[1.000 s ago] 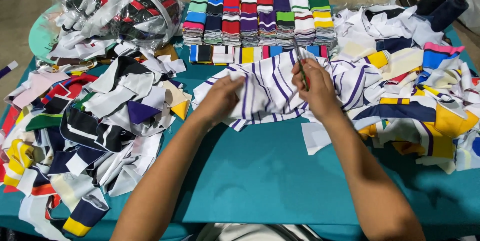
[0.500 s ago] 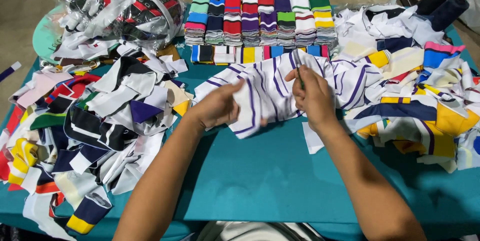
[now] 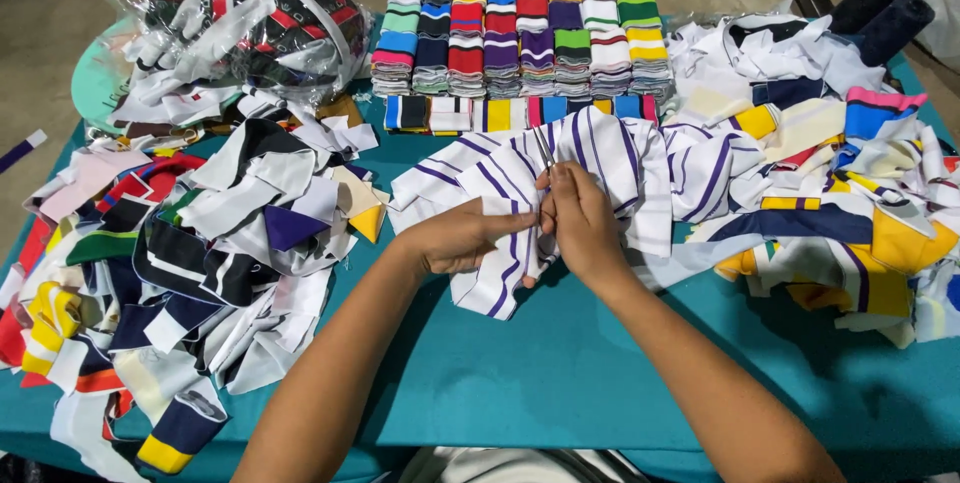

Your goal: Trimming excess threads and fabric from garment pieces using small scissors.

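Both forearms are bare to the elbows, no sleeves showing; left hand and right hand wear no gloves.

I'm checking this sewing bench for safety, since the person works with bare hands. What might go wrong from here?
1. The small scissors in the right hand point up close beside the left hand, which pinches the same white and purple striped fabric; a slip might nick a finger.
2. The fabric is bunched, so a cut may go through a hidden layer.
3. The scrap pile overhangs the teal table edge; pieces may fall.
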